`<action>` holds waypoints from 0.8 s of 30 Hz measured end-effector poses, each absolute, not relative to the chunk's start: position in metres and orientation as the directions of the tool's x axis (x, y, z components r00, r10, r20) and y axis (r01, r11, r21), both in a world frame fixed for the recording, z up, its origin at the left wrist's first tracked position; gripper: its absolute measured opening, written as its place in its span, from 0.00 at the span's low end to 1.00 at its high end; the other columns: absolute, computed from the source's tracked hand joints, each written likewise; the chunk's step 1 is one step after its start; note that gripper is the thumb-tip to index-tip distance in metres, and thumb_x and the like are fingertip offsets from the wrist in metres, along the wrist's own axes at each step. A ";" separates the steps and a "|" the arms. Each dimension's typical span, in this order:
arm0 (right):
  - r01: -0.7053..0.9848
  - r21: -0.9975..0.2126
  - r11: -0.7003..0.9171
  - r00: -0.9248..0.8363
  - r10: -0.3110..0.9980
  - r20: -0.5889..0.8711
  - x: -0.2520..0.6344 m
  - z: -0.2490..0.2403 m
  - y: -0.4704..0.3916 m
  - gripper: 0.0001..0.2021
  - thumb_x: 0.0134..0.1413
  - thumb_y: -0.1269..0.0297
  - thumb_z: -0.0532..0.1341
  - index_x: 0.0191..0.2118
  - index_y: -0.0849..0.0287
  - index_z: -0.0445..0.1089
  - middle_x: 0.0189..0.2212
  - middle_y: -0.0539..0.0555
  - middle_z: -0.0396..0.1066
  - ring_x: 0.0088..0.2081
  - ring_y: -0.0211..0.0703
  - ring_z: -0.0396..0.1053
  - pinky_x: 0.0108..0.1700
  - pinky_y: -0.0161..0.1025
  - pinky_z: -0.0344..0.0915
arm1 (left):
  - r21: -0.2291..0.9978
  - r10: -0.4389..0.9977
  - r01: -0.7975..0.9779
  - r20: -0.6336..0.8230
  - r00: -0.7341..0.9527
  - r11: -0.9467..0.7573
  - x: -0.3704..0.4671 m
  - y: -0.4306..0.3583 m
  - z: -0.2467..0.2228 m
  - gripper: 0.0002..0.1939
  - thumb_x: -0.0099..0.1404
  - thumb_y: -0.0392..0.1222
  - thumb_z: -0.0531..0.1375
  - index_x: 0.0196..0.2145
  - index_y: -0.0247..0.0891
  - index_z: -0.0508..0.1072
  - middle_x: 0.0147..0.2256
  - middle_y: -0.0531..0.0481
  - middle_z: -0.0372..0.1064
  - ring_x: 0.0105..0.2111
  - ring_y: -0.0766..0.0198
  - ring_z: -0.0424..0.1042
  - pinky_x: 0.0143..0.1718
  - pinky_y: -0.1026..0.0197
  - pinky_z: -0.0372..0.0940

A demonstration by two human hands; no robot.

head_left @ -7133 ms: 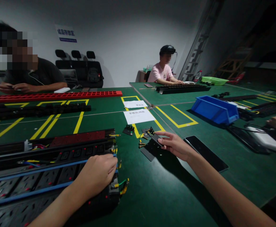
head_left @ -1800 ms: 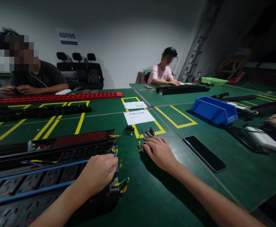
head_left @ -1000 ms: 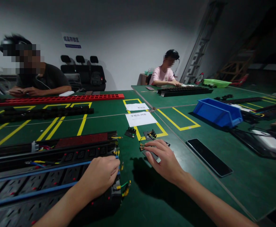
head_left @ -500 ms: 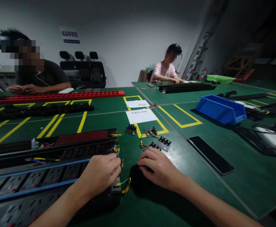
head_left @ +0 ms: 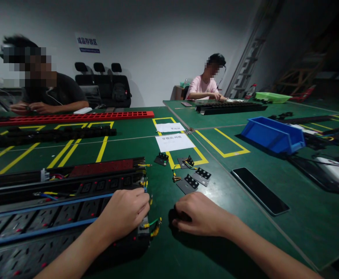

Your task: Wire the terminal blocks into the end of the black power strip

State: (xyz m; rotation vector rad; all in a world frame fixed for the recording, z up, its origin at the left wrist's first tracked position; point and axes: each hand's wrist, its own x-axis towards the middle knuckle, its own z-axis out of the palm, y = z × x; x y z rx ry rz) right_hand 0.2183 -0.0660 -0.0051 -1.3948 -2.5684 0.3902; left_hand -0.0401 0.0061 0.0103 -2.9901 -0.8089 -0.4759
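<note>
My left hand [head_left: 130, 211] rests with curled fingers on the right end of a black socket strip with blue edges [head_left: 62, 217]; what its fingertips grip is hidden. My right hand [head_left: 197, 215] is over the green table, its fingers curled inward, and whatever may be between them is hidden. Yellow-green wires with yellow terminals [head_left: 155, 226] stick out of the strip's end between my hands. Beyond my right hand lie several black perforated brackets, one [head_left: 188, 184] close to the knuckles and another [head_left: 186, 162] with a wire on it.
A phone [head_left: 261, 190] lies at the right, with a blue bin [head_left: 274, 135] behind it. White paper sheets [head_left: 175, 142] are on the table [head_left: 216, 248]. Across it, one person [head_left: 62, 91] sits at the left and another [head_left: 202, 87] at a black rail.
My right hand has moved slightly back toward me, and its fingers are curled more tightly. More of the nearest bracket shows. My left hand has stayed at the strip's end.
</note>
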 end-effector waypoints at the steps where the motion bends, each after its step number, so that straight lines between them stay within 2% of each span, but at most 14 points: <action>1: 0.794 -0.316 0.519 -0.535 0.844 0.040 0.218 -0.005 -0.066 0.10 0.58 0.64 0.65 0.26 0.56 0.69 0.23 0.48 0.71 0.24 0.37 0.63 0.28 0.38 0.48 | 0.072 0.491 0.493 0.289 0.822 -0.867 -0.040 0.006 0.010 0.16 0.71 0.33 0.50 0.25 0.39 0.66 0.23 0.54 0.62 0.22 0.65 0.59 0.26 0.57 0.45; 9: 0.819 -0.309 0.484 -0.505 0.863 0.013 0.216 -0.001 -0.067 0.07 0.56 0.68 0.64 0.27 0.55 0.71 0.24 0.50 0.73 0.25 0.39 0.65 0.29 0.38 0.50 | 0.078 0.496 0.496 0.288 0.819 -0.865 -0.042 0.006 0.008 0.16 0.71 0.34 0.51 0.24 0.39 0.65 0.23 0.54 0.61 0.22 0.65 0.59 0.26 0.57 0.45; 15: 0.822 -0.312 0.477 -0.522 0.849 -0.078 0.217 -0.002 -0.064 0.06 0.59 0.66 0.61 0.30 0.58 0.72 0.27 0.52 0.75 0.27 0.39 0.67 0.31 0.37 0.50 | 0.082 0.480 0.480 0.313 0.820 -0.874 -0.042 0.008 0.005 0.16 0.71 0.34 0.51 0.25 0.39 0.65 0.24 0.54 0.62 0.22 0.65 0.59 0.27 0.58 0.44; 24: 0.826 -0.314 0.468 -0.514 0.854 -0.080 0.217 -0.004 -0.063 0.07 0.60 0.67 0.60 0.30 0.58 0.71 0.28 0.52 0.74 0.28 0.38 0.66 0.31 0.38 0.49 | 0.097 0.492 0.487 0.297 0.819 -0.868 -0.042 0.009 0.005 0.16 0.71 0.34 0.51 0.25 0.39 0.65 0.24 0.54 0.62 0.22 0.65 0.59 0.27 0.57 0.43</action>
